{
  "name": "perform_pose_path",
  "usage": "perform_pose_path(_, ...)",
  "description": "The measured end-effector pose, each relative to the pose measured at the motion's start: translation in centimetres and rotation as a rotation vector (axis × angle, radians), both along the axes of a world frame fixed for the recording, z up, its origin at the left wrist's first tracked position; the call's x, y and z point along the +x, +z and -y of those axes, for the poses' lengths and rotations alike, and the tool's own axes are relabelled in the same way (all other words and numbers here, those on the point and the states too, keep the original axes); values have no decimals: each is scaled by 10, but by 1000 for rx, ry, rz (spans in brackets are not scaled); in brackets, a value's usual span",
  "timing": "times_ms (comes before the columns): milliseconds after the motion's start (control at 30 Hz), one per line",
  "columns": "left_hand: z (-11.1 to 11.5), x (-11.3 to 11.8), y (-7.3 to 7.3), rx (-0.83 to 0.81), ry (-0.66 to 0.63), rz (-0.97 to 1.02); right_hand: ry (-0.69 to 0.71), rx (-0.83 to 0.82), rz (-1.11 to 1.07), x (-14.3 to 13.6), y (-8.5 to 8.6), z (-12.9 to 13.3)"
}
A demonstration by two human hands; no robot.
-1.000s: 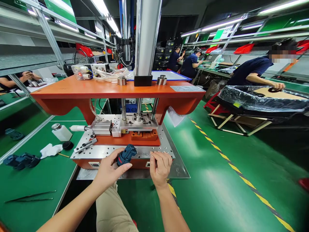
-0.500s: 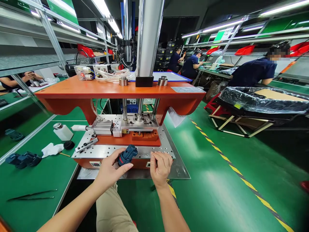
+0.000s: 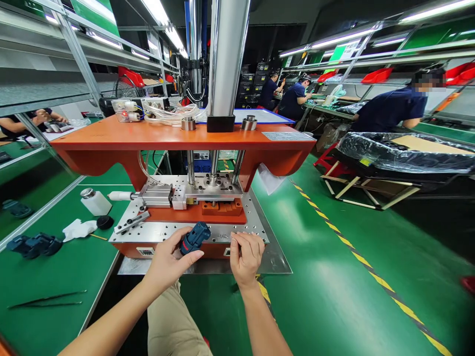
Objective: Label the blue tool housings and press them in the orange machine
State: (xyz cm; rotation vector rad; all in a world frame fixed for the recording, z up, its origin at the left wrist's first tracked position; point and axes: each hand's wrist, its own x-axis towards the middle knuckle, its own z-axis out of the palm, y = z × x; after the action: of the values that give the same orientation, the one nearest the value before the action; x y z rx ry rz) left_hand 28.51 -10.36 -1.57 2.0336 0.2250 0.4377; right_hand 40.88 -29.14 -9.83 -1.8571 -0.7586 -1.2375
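A dark blue plastic housing (image 3: 195,237) with a red mark is gripped between the thumb and fingers of my left hand (image 3: 174,258), in front of the press. My right hand (image 3: 245,257) is at the front edge of the metal base plate (image 3: 166,231), its fingers curled; whether it holds something small is hidden. Behind both hands, an orange fixture block (image 3: 221,208) lies under the steel press plate (image 3: 213,190). A silver cylinder clamp (image 3: 158,196) stands left of the block.
More blue housings (image 3: 35,245), a white bottle (image 3: 95,202), a black cap (image 3: 105,222), a white cloth (image 3: 79,230) and tweezers (image 3: 46,299) lie on the green table at left. The orange press frame (image 3: 178,137) spans overhead. Several people sit at benches behind.
The view has shifted very slightly. Both hands keep the same pose, and the blue housing stays in my left hand.
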Motion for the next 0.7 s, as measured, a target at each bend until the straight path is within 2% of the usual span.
perform_pose_path(267,0,0,0,2,15,-2,5,0,-2,-1,0,-1)
perform_pose_path(367,0,0,-1,24,0,-2,7,6,-17,-5,6,0)
perform_pose_path(433,-1,-1,-1,39,-8,-5,27,-21,-87,-5,18,4)
perform_pose_path(533,-1,0,1,45,-17,-15,121,-102,-211,6,52,10)
perform_pose_path(633,0,2,5,19,-30,-19,226,-229,-219,39,89,5)
perform_pose_path(700,-1,3,8,-39,-42,-33,286,-386,-272,68,108,-5)
